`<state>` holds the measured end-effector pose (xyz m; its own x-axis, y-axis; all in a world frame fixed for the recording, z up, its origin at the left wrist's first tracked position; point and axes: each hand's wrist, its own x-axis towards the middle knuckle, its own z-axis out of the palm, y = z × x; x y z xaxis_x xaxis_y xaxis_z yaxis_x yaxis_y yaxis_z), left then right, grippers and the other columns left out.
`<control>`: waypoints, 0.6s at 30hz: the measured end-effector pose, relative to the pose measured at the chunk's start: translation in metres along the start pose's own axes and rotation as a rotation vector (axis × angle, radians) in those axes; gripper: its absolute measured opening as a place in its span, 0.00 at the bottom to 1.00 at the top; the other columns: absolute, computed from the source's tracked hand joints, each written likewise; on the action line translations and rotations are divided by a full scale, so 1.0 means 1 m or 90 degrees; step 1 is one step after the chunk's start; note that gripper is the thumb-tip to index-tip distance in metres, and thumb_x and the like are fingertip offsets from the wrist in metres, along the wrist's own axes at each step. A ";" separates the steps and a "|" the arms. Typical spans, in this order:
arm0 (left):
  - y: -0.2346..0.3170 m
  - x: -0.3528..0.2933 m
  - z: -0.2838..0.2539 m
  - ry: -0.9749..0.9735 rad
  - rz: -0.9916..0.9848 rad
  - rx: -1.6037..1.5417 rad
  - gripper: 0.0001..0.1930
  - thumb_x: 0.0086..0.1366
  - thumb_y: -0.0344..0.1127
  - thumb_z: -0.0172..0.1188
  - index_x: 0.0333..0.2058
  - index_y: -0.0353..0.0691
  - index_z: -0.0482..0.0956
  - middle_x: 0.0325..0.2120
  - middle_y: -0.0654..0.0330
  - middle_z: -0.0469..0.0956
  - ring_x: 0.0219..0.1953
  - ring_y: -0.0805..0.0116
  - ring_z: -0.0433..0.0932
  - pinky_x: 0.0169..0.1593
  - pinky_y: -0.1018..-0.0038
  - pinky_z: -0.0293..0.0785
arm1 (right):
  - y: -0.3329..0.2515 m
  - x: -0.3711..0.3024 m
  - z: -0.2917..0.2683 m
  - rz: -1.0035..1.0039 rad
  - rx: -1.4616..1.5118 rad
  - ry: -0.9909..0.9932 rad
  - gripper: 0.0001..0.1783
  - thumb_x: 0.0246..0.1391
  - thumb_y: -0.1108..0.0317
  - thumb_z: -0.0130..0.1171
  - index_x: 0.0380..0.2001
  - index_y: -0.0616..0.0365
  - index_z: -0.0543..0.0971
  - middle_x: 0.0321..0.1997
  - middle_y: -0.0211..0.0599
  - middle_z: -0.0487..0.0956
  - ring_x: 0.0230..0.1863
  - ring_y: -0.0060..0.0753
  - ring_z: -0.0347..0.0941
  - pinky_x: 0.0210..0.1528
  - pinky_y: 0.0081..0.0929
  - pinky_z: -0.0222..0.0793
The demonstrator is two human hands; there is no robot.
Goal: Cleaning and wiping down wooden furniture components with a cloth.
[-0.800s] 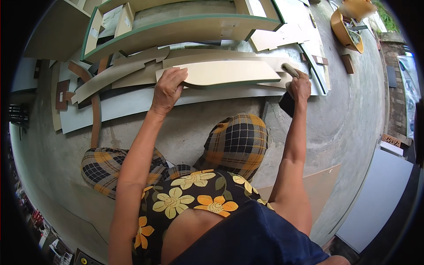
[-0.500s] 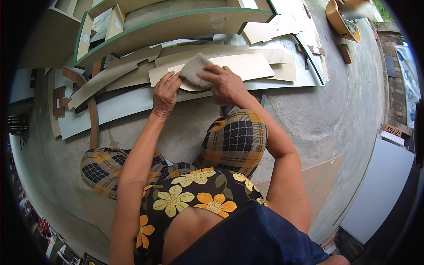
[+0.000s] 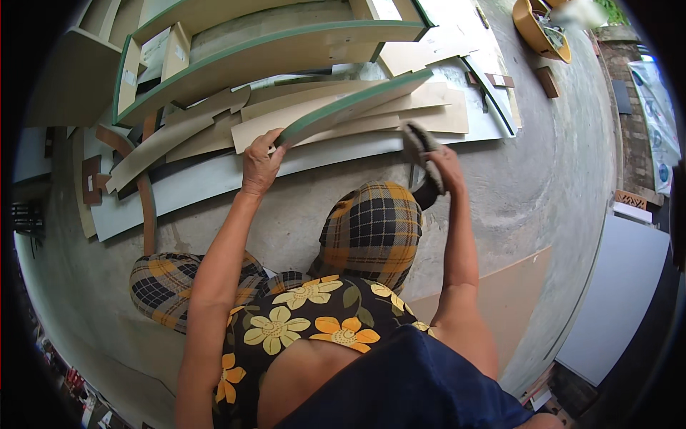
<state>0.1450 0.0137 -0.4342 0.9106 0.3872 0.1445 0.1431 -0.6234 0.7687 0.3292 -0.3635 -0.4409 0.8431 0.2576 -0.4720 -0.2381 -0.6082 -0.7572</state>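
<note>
My left hand (image 3: 261, 166) grips the left end of a long narrow board (image 3: 354, 107). The board is tipped up on its side, so its green edge shows, and its far end rises to the right over other pale boards (image 3: 436, 118). Off to the right, above my raised knee (image 3: 371, 222), my right hand (image 3: 448, 170) is closed round a folded grey fuzzy cloth (image 3: 414, 145). The cloth is apart from the board. Part of the right hand's fingers is hidden behind it.
Beyond the boards stands a green-edged cabinet frame (image 3: 264, 61). A large white panel (image 3: 207, 194) lies under the pile on the concrete floor (image 3: 500, 186). Brown strips (image 3: 145, 207) lie at the left. A yellow tub (image 3: 541, 32) sits at the far right.
The board has been turned from lying flat to standing tilted, its green edge now showing. My right hand has moved off it to the right with the cloth. My left hand keeps the board's left end.
</note>
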 end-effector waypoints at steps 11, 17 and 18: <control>0.022 0.005 0.034 -0.166 -0.253 -0.495 0.12 0.61 0.36 0.61 0.39 0.34 0.77 0.30 0.64 0.78 0.31 0.83 0.73 0.36 0.84 0.69 | -0.040 -0.029 0.142 0.129 0.730 -0.248 0.26 0.50 0.58 0.63 0.47 0.65 0.73 0.41 0.36 0.77 0.39 0.24 0.74 0.42 0.20 0.71; 0.038 0.018 0.070 -0.208 -0.324 -0.580 0.14 0.60 0.40 0.61 0.39 0.36 0.76 0.28 0.69 0.77 0.27 0.84 0.70 0.32 0.86 0.65 | -0.026 -0.005 0.123 0.091 0.688 -0.095 0.26 0.47 0.57 0.62 0.45 0.65 0.75 0.43 0.37 0.76 0.41 0.27 0.72 0.46 0.25 0.66; 0.040 0.026 0.077 -0.206 -0.321 -0.580 0.14 0.60 0.40 0.61 0.39 0.36 0.76 0.28 0.69 0.77 0.27 0.84 0.70 0.32 0.86 0.65 | -0.026 0.001 0.117 0.059 0.667 -0.071 0.27 0.47 0.58 0.62 0.47 0.66 0.73 0.42 0.37 0.76 0.41 0.27 0.72 0.44 0.25 0.67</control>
<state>0.2042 -0.0538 -0.4480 0.9057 0.1765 -0.3855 0.3097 0.3455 0.8858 0.2794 -0.2598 -0.4747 0.7641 0.3435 -0.5460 -0.6410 0.3093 -0.7025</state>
